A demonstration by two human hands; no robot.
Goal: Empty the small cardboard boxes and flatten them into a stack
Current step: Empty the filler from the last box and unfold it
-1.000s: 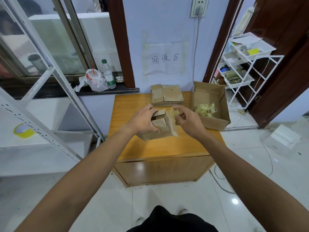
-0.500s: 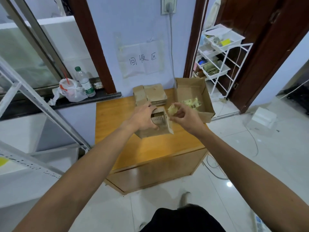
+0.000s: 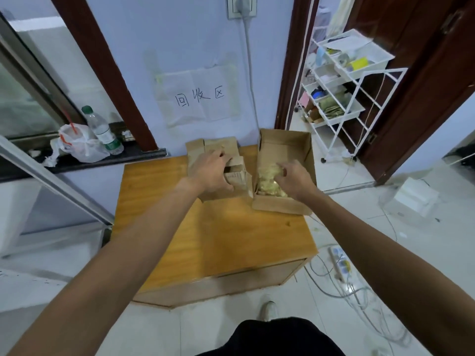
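Now the person's right hand has moved from beside the small cardboard box into the large open carton, fingers curled around a clump of yellowish filling; whether it is gripped or merely touched cannot be told. The left hand stays closed over the small box, which stands on the wooden cabinet, just in front of the flattened stack.
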